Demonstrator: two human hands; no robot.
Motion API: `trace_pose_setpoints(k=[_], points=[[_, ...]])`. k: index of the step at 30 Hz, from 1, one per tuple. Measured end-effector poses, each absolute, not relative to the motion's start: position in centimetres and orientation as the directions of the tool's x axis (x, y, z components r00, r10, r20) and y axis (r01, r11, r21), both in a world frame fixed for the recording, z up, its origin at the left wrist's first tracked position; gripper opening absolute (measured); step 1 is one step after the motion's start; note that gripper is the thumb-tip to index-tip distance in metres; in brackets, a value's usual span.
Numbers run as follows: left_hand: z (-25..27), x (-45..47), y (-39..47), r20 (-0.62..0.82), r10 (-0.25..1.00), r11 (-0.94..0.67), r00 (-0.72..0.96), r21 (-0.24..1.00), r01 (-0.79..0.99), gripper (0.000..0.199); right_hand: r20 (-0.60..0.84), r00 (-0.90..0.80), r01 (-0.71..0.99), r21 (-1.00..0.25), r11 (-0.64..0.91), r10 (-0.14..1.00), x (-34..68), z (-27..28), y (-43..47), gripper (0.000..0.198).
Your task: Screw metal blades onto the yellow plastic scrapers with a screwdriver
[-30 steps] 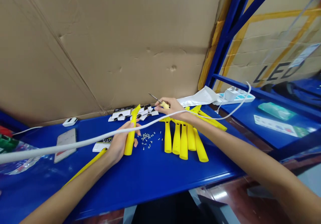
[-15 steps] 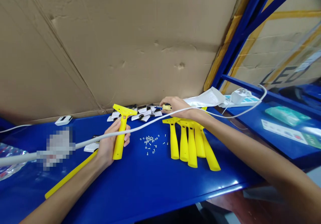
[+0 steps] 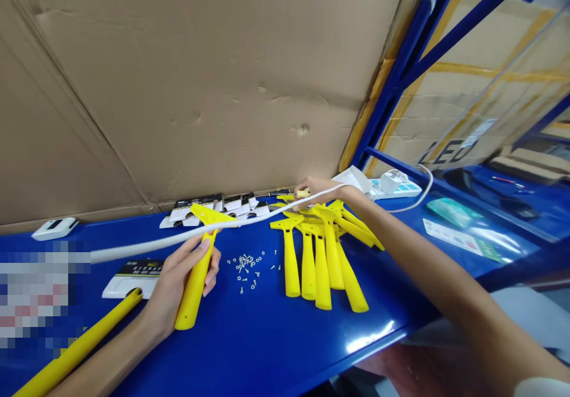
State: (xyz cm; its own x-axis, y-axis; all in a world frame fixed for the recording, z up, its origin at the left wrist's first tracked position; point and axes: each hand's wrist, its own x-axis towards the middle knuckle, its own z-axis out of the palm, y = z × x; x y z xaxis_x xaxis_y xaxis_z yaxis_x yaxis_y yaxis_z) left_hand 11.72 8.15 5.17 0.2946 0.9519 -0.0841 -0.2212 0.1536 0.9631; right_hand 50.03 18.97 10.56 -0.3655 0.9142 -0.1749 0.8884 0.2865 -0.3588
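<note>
I have the scraper [image 3: 195,284] in my left hand [image 3: 170,281], over the blue table [image 3: 267,343], left of the loose screws [image 3: 246,261]; head points up and away, handle butt comes back toward me. Can't tell if the butt touches the table. Left fingers wrap the handle, thumb pressed near the neck. Right hand [image 3: 317,188] is at the back by the yellow pile [image 3: 321,272], fingers curled round a pale tool [image 3: 303,193]; its shaft I can't make out. Scraper reads as moulded plastic: probably light, stiff, no give under a squeeze. Surface looks smooth, so I'd expect some slip or twist if the grip goes slack. Not fragile overall, I'd guess; the thin flared ends of the head seem the likeliest to chip. Best hold, to my eye, is the upper handle just below the neck, about where my fingers are: round, easy to close on, head left free. Pinching the head looks worse, being flat and narrow. White cable [image 3: 151,247] cuts across my view of the neck; contact there I can't judge, so a snag seems possible.
</note>
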Motion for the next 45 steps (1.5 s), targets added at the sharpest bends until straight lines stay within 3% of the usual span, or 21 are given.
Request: trace_pose_setpoints(k=[10, 19, 28, 33, 40, 45], points=[[5.4, 11.9, 8.0, -0.116, 0.950, 0.176, 0.288, 0.965, -0.193, 0.038, -0.314, -0.379, 0.875, -0.429, 0.226, 0.871, 50.4, 9.1, 21.3, 0.035], [5.4, 11.5, 8.3, -0.151, 0.940, 0.206, 0.306, 0.966, -0.156, 0.039, -0.346, -0.417, 0.859, -0.453, 0.240, 0.840, 50.6, 9.1, 21.9, 0.027], [5.7, 11.8, 8.2, -0.171, 0.947, 0.219, 0.271, 0.963, -0.158, 0.045, -0.088, -0.330, 0.920, -0.251, 0.300, 0.940, 51.1, 8.9, 22.5, 0.018], [5.6, 11.7, 8.2, -0.165, 0.945, 0.214, 0.284, 0.965, -0.150, 0.043, -0.097, -0.314, 0.937, -0.193, 0.291, 0.945, 49.8, 8.2, 22.5, 0.018], [5.4, 11.8, 8.3, -0.177, 0.950, 0.222, 0.257, 0.962, -0.160, 0.043, -0.144, -0.300, 0.941, -0.207, 0.268, 0.943, 48.7, 8.1, 21.7, 0.026], [5.3, 11.7, 8.2, -0.181, 0.945, 0.237, 0.272, 0.953, -0.190, 0.041, -0.031, -0.333, 0.902, -0.302, 0.309, 0.942, 49.4, 9.0, 21.2, 0.027]])
